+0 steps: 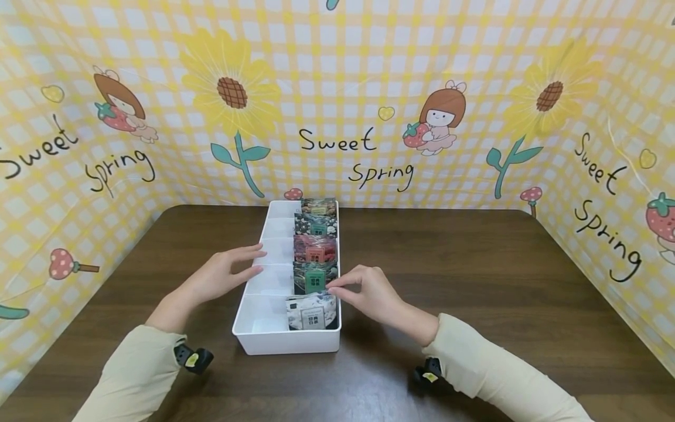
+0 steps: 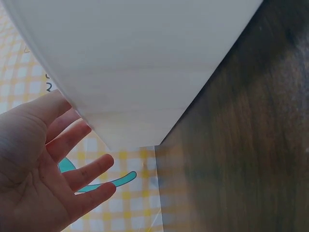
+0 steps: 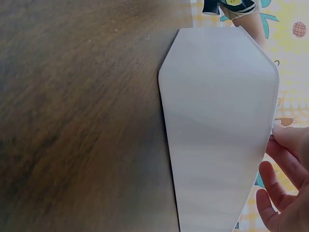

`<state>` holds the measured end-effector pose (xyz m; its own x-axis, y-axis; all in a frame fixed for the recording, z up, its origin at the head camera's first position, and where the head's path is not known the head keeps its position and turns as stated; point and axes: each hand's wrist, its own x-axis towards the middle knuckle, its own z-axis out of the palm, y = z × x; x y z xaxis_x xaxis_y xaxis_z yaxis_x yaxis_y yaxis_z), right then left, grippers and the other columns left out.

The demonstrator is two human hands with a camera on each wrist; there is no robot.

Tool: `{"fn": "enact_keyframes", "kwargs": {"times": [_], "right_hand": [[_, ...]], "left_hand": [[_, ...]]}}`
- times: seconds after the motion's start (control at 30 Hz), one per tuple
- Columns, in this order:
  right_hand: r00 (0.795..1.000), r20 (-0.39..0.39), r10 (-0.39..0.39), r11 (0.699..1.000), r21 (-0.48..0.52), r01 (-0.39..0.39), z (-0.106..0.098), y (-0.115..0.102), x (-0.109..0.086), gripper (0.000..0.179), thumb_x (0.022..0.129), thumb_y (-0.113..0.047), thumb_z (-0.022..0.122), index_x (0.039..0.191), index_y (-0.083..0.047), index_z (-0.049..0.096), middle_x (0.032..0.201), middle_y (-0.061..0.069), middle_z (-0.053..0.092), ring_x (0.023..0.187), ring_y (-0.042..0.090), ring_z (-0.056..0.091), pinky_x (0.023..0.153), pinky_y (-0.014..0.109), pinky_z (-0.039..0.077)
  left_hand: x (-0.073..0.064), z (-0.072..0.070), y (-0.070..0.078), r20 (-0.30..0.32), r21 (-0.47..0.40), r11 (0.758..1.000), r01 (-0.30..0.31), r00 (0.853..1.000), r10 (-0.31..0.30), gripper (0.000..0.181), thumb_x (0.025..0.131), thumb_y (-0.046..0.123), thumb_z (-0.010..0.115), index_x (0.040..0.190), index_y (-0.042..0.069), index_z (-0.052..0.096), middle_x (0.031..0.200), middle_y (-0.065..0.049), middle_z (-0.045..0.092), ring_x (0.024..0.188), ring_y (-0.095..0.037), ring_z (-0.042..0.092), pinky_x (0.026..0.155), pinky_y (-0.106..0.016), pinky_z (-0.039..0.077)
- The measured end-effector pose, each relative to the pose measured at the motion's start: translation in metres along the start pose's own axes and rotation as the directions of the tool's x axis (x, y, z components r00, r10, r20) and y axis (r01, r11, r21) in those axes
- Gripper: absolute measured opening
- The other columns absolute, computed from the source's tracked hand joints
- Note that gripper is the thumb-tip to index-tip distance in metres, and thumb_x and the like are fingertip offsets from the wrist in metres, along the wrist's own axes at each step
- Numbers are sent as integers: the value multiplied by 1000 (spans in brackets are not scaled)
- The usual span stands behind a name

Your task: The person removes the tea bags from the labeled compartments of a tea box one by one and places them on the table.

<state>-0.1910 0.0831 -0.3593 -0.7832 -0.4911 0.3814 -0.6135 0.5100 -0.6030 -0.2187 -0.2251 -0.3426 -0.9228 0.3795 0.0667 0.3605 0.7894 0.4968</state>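
A long white divided box [image 1: 285, 341] lies lengthwise on the table, with upright tea sachets along its right side. The nearest compartment has white sachets [image 1: 303, 305]; behind them stand a green-labelled sachet [image 1: 300, 280], a red one [image 1: 311, 240] and more dark ones [image 1: 303, 223]. My right hand [image 1: 374, 293] is at the right rim, thumb and forefinger pinching the top corner of a white sachet. In the right wrist view, that hand [image 3: 289, 169] is partly behind the box wall. My left hand [image 1: 224, 272] touches the left rim with loosely extended fingers, spread in the left wrist view.
The dark wooden table [image 1: 474, 264] extends to both sides of the box. A yellow checked cloth [image 1: 337, 76] with printed flowers and lettering hangs behind the table and along its sides. Black wrist cameras [image 1: 195, 358] sit by both cuffs.
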Motion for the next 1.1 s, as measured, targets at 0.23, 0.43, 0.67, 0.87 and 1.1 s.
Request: {"fn": "enact_keyframes", "kwargs": {"times": [0.23, 0.43, 0.67, 0.87, 1.1], "right_hand": [[999, -52, 7, 999, 33, -5, -2, -3, 1, 12, 83, -16, 70, 91, -10, 76, 85, 3, 75, 80, 14, 67, 69, 22, 53], [996, -64, 54, 995, 87, -49, -8, -5, 3, 14, 83, -16, 70, 94, -9, 76, 87, 4, 75, 83, 13, 67, 78, 33, 56], [990, -101, 93, 990, 115, -81, -18, -10, 6, 15, 84, -18, 69, 94, -10, 76, 89, 4, 75, 87, 15, 68, 83, 37, 54], [987, -122, 109, 985, 146, -91, -28, -16, 8, 15, 84, -19, 69, 95, -10, 75, 92, 4, 75, 90, 15, 68, 84, 35, 54], [982, -158, 101, 980, 186, -71, -39, -18, 9, 15, 84, -17, 69, 96, -10, 75, 94, 6, 75, 93, 17, 69, 82, 37, 55]], "left_hand": [[0, 0, 0, 0, -1, 1000, -2, 1000, 2, 47, 93, 28, 57, 134, 6, 50, 145, -19, 41, 133, -41, 38, 106, -59, 33], [0, 1, -1, 0, 1, 1000, 4, 1000, -4, 48, 93, 29, 57, 135, 7, 50, 145, -19, 41, 133, -42, 38, 106, -59, 33], [0, 1, -1, -1, 4, 1000, 2, 1000, -2, 48, 93, 29, 57, 135, 7, 49, 145, -19, 41, 133, -41, 38, 106, -59, 33], [0, 0, -1, -3, 4, 1000, -1, 1000, 1, 50, 93, 29, 56, 136, 5, 47, 145, -20, 41, 133, -41, 39, 106, -58, 33], [0, 1, -1, -7, 2, 1000, -7, 1000, 7, 50, 93, 28, 57, 136, 5, 47, 144, -19, 42, 133, -41, 39, 106, -58, 34]]}}
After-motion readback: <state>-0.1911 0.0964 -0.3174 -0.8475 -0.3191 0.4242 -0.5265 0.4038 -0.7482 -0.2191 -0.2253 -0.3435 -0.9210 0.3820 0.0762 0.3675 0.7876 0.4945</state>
